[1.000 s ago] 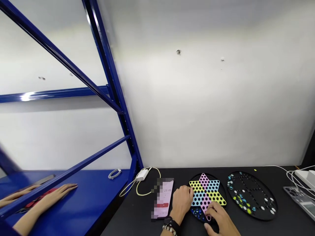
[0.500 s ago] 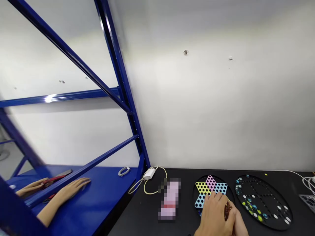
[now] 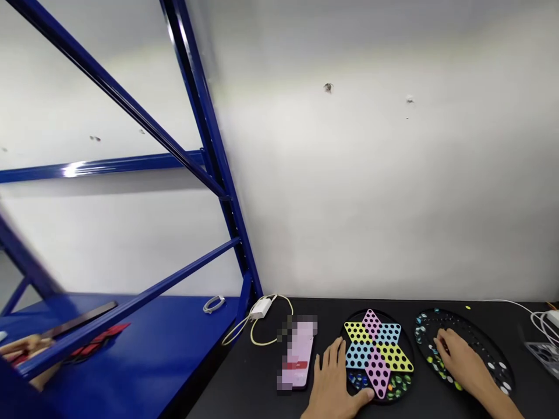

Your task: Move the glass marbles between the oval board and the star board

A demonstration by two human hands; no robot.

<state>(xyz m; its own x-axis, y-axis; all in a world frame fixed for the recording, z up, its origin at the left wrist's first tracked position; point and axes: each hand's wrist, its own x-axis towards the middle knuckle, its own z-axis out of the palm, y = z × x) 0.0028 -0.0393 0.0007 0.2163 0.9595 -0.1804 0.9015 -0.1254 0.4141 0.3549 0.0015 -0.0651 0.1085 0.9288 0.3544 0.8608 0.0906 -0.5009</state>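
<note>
A round black tray holds a star-shaped board (image 3: 374, 349) with pink, yellow and blue points full of round holes; blue, green and orange marbles (image 3: 399, 384) show under its lower edge. My left hand (image 3: 334, 378) lies with fingers spread at the tray's left side, its thumb by the lower rim. To the right, my right hand (image 3: 458, 358) is over a black oval tray (image 3: 474, 333), fingers curled together around something dark red-brown, too small to make out. White, blue and yellow-green pieces lie along that tray's edge.
A phone (image 3: 300, 349), partly pixelated, lies left of my left hand, near a white adapter (image 3: 261, 308) with a looped cable. White cables (image 3: 541, 320) are at the far right. Beyond the blue rack post (image 3: 218, 145), another person's hands (image 3: 30, 355) are over a blue table (image 3: 144, 355).
My hands have parted: the left now rests beside the star board, the right has moved right over the oval tray. The other person's hands have drawn left, together.
</note>
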